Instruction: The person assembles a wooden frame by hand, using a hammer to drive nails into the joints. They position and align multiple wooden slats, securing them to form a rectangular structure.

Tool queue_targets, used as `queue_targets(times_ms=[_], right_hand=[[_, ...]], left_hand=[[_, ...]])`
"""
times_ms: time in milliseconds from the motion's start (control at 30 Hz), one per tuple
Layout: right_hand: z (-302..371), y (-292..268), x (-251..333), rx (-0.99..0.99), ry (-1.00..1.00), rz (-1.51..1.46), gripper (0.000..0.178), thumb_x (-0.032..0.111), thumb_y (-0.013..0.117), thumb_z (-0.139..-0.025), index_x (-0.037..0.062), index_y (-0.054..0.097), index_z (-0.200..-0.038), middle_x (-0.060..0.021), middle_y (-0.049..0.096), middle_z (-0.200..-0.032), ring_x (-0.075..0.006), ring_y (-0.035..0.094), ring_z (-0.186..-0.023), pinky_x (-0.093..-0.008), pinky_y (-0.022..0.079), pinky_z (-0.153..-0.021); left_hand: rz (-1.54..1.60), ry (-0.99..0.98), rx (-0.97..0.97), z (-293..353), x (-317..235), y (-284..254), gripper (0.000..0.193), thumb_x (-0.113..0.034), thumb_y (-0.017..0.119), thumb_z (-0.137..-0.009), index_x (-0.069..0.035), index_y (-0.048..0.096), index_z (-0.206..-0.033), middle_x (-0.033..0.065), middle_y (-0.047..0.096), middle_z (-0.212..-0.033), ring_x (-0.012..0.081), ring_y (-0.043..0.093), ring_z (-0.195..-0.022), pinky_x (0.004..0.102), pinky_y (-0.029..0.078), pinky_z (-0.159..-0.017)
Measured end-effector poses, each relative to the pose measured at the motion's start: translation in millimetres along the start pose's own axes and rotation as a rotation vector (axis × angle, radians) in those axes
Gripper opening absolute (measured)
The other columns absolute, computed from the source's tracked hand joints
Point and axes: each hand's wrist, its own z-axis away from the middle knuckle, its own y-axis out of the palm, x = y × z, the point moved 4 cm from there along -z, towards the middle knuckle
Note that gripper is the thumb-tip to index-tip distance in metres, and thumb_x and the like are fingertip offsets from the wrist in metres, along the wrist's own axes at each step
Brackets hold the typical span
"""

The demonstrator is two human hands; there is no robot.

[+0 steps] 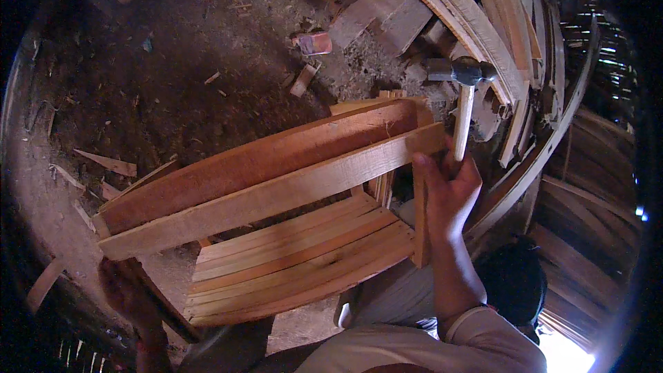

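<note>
A slatted wooden chair frame (pixel 290 193) lies tilted in front of my body, with a pale rail along its near upper edge and a reddish board behind that. Its slatted panel (pixel 297 262) slopes towards my lap. At the right end, my right hand (pixel 452 190) is closed round the pale handle of a hammer (pixel 464 107), head up. The thumb and palm of this hand also rest against the rail's end and post. On the left, my left hand (pixel 128 293) grips the frame below the rail's corner; shadow partly hides its fingers.
Long boards (pixel 511 21) lean at the upper right beside several grey blocks (pixel 373 17). Offcuts (pixel 107 163) and shavings litter the dirt floor (pixel 207 41). A small reddish packet (pixel 314 43) lies beyond the frame. A slatted wooden wall (pixel 587 228) stands on the right.
</note>
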Motion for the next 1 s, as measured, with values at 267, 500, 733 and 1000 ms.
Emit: queue_targets(times_ms=[267,500,733,1000], right_hand=[[0.1,5.6,15.9,0.006,0.003,0.029,0.049,0.021,0.088,-0.079,-0.0032,0.069,-0.118,0.0054,0.059,-0.079,-0.0061,0.051,-0.072,-0.0234,0.045,-0.065],[0.8,1.9,4.7,-0.006,-0.080,-0.015,0.046,0.021,0.086,-0.082,-0.0019,0.068,-0.118,0.0005,0.065,-0.084,-0.0068,0.057,-0.075,-0.0250,0.049,-0.067],[-2.3,2.2,-1.6,0.030,-0.001,0.067,0.046,0.020,0.086,-0.082,-0.0007,0.068,-0.119,-0.0009,0.069,-0.087,-0.0062,0.060,-0.079,-0.0252,0.049,-0.068],[-0.7,0.5,-0.2,0.000,-0.058,0.065,0.047,0.023,0.087,-0.081,-0.0001,0.069,-0.118,-0.0005,0.069,-0.087,-0.0071,0.060,-0.079,-0.0257,0.050,-0.071]], left_hand=[[-0.196,0.100,0.000,2.3,-39.3,30.7,0.024,-0.012,0.052,-0.107,0.001,0.053,-0.127,0.0096,0.059,-0.119,0.0171,0.058,-0.105,0.0335,0.054,-0.088],[-0.073,0.094,0.039,-0.3,-41.3,31.4,0.024,-0.021,0.047,-0.109,0.000,0.060,-0.112,0.0069,0.063,-0.106,0.0133,0.058,-0.094,0.0319,0.054,-0.083],[-0.192,0.116,-0.077,-2.2,-48.4,36.5,0.029,-0.021,0.046,-0.110,0.001,0.063,-0.106,0.0074,0.067,-0.095,0.0137,0.060,-0.086,0.0316,0.050,-0.076],[-0.330,0.079,-0.061,-3.3,-44.7,29.3,0.027,-0.017,0.046,-0.109,0.002,0.065,-0.107,0.0100,0.069,-0.095,0.0150,0.062,-0.087,0.0320,0.051,-0.078]])
